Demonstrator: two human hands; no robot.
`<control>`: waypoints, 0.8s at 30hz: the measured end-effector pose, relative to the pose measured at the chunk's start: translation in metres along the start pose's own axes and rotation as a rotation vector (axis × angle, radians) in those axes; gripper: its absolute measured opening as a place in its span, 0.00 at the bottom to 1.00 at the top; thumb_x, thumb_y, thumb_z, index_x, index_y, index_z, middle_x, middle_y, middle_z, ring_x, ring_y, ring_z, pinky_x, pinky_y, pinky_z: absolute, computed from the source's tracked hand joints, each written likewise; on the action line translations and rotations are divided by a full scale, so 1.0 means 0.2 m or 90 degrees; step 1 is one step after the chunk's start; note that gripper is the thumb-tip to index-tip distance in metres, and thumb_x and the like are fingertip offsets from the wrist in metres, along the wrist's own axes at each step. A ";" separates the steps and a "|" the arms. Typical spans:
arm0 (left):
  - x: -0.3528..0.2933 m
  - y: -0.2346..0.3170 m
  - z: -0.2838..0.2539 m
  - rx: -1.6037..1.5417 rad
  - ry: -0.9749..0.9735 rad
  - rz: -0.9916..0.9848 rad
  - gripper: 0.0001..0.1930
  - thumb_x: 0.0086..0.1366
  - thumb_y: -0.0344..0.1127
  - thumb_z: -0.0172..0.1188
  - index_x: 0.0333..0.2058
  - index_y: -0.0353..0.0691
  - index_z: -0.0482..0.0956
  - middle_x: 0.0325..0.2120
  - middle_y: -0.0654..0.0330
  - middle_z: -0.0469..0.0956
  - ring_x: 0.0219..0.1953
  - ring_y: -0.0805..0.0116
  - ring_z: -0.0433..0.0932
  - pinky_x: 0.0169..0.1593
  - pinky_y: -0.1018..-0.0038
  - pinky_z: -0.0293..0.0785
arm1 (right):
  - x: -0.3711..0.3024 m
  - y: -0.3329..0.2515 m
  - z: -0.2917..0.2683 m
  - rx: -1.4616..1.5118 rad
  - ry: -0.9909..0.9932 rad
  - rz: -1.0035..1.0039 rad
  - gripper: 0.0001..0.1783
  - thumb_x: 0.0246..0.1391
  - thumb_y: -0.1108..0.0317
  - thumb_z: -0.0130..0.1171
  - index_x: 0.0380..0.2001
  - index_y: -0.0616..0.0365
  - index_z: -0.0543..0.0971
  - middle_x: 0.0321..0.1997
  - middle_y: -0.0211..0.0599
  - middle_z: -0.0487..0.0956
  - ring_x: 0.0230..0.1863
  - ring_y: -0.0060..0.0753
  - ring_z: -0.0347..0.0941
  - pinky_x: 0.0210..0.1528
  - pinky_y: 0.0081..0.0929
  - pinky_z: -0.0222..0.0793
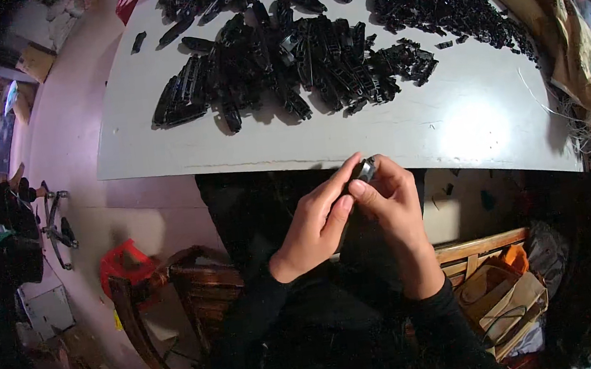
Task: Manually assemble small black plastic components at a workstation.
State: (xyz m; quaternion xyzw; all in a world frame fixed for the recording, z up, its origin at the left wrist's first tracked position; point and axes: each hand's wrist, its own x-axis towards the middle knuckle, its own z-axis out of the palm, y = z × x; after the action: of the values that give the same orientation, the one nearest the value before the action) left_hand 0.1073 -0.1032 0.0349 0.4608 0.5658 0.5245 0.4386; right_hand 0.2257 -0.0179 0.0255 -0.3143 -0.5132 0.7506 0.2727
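By the near edge of the desk, a small dark part is pinched by left hand and right hand. Black pieces are heaped at eleven o'clock, a brown sack at two.

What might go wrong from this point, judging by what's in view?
1. The small dark glossy part, held between the left hand and right hand, appears just in front of the white table's near edge; a slip might drop it toward the lap or floor.
2. The heap of smaller black pieces lies close to the pile of longer black parts, so a nudge could mix them.
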 end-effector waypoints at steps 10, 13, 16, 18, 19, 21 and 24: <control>0.30 -0.01 -0.15 0.810 0.232 0.009 0.20 0.62 0.46 0.50 0.49 0.45 0.64 0.30 0.53 0.71 0.20 0.54 0.75 0.20 0.61 0.70 | 0.36 -0.13 -0.11 -0.637 0.063 -0.339 0.13 0.39 0.76 0.52 0.33 0.58 0.68 0.27 0.35 0.69 0.24 0.35 0.69 0.26 0.29 0.64; 0.31 -0.04 -0.18 0.846 0.256 -0.009 0.15 0.62 0.45 0.51 0.42 0.44 0.64 0.28 0.52 0.72 0.19 0.55 0.76 0.19 0.62 0.69 | 0.40 -0.11 -0.11 -0.862 0.075 -0.363 0.13 0.40 0.75 0.55 0.34 0.56 0.70 0.30 0.39 0.71 0.27 0.46 0.71 0.28 0.37 0.66; 0.28 -0.08 -0.22 0.744 0.290 -0.004 0.11 0.62 0.41 0.52 0.38 0.43 0.63 0.24 0.51 0.73 0.17 0.58 0.75 0.18 0.63 0.69 | 0.38 -0.12 -0.12 -0.948 0.063 -0.303 0.13 0.41 0.73 0.57 0.34 0.55 0.71 0.30 0.40 0.72 0.29 0.49 0.71 0.29 0.40 0.67; 0.25 -0.13 -0.27 0.499 0.343 0.092 0.08 0.63 0.33 0.49 0.38 0.40 0.62 0.19 0.53 0.72 0.17 0.66 0.75 0.18 0.70 0.68 | 0.37 -0.12 -0.13 -0.975 0.081 -0.289 0.13 0.42 0.73 0.58 0.34 0.56 0.71 0.28 0.39 0.72 0.26 0.43 0.72 0.27 0.35 0.67; 0.22 -0.15 -0.26 0.338 0.348 0.099 0.10 0.65 0.32 0.45 0.44 0.37 0.62 0.17 0.57 0.70 0.17 0.73 0.72 0.20 0.79 0.65 | 0.36 -0.11 -0.13 -0.973 0.081 -0.288 0.13 0.42 0.73 0.58 0.34 0.56 0.71 0.28 0.39 0.72 0.26 0.43 0.72 0.27 0.35 0.67; 0.14 -0.04 -0.25 -0.012 0.269 -0.033 0.15 0.66 0.33 0.42 0.51 0.35 0.60 0.21 0.60 0.71 0.18 0.79 0.68 0.21 0.84 0.63 | 0.32 -0.08 -0.13 -0.647 0.052 -0.331 0.10 0.46 0.72 0.59 0.33 0.59 0.72 0.23 0.36 0.74 0.20 0.28 0.70 0.22 0.25 0.65; 0.11 -0.03 -0.19 -0.131 0.234 -0.029 0.19 0.68 0.35 0.37 0.56 0.36 0.59 0.26 0.60 0.72 0.21 0.79 0.67 0.25 0.83 0.64 | 0.20 -0.12 -0.02 -0.161 -0.041 -0.001 0.08 0.48 0.71 0.60 0.31 0.62 0.72 0.19 0.32 0.73 0.17 0.16 0.64 0.19 0.15 0.60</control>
State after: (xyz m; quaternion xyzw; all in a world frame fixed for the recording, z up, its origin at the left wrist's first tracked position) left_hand 0.0662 -0.0893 0.0305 0.2971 0.5899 0.6447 0.3848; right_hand 0.2045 0.0213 0.0397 -0.3215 -0.6125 0.6893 0.2153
